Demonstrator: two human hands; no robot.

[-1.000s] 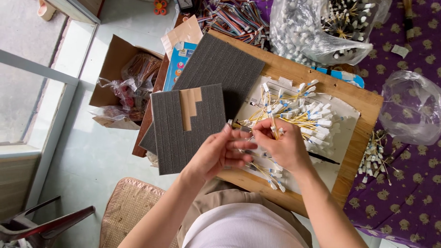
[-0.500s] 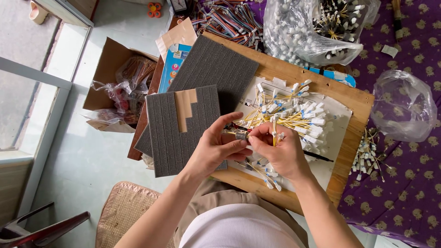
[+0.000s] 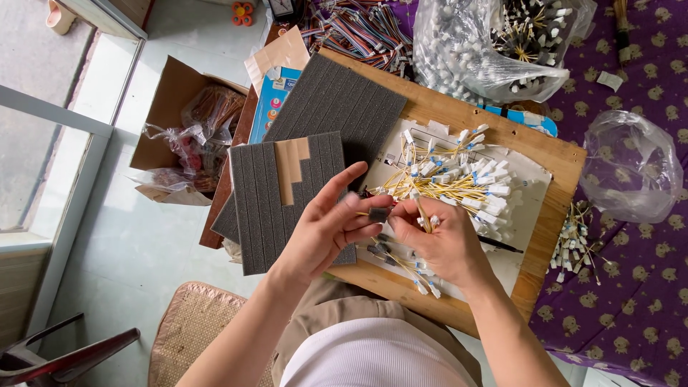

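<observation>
My left hand (image 3: 324, 228) pinches a small dark foam piece (image 3: 378, 213) between thumb and forefinger, just over the wooden board (image 3: 552, 179). My right hand (image 3: 441, 240) touches the same piece and also grips a yellow wire with a white connector (image 3: 424, 217). Beyond the hands a heap of yellow wires with white connectors (image 3: 459, 179) lies on a white sheet (image 3: 527, 172). A grey foam sheet with ridged strips (image 3: 269, 197), some strips gone so brown backing shows, sits left of my left hand.
A second grey foam sheet (image 3: 337, 104) lies behind the first. Clear plastic bags of connectors (image 3: 487, 50) and an empty-looking bag (image 3: 631, 168) rest on the purple patterned cloth (image 3: 638, 287). A cardboard box (image 3: 183, 122), coloured cables (image 3: 358, 29) and a woven cushion (image 3: 193, 322) surround the board.
Both hands have drawn together over the board's near edge. My left fingers now pinch the small dark foam piece against the wire that my right hand keeps holding.
</observation>
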